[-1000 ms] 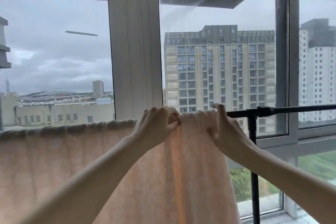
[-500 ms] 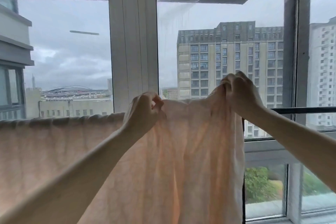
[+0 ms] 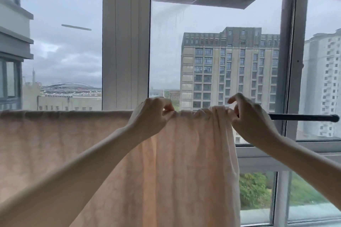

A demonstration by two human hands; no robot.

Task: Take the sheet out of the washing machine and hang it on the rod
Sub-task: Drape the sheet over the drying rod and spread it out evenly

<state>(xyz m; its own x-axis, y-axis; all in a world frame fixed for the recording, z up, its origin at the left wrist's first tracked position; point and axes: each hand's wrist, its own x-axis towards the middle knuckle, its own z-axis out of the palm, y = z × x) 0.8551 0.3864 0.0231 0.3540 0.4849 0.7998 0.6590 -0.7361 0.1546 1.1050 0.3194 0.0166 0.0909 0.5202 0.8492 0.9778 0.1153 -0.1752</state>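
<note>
Sheet (image 3: 184, 162) hangs over rod (image 3: 302, 117), bunched at top between both hands. Left hand (image 3: 151, 116) pinches the top fold; right hand (image 3: 247, 116) pinches the gathered right edge. Bare rod runs horizontally rightward from right grip, so spreading likely goes that way. Fabric thin, pale peach, softly wrinkled; rod dark, slim, rigid.

Sheet (image 3: 193, 162) over rod (image 3: 302, 117), before window (image 3: 212, 51)

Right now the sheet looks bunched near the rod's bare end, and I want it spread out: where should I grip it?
Pinch the sheet at its gathered right edge, atop the rod, coming from the front, probably pulling right: the folds crowd there, between the left hand and right hand.
</note>
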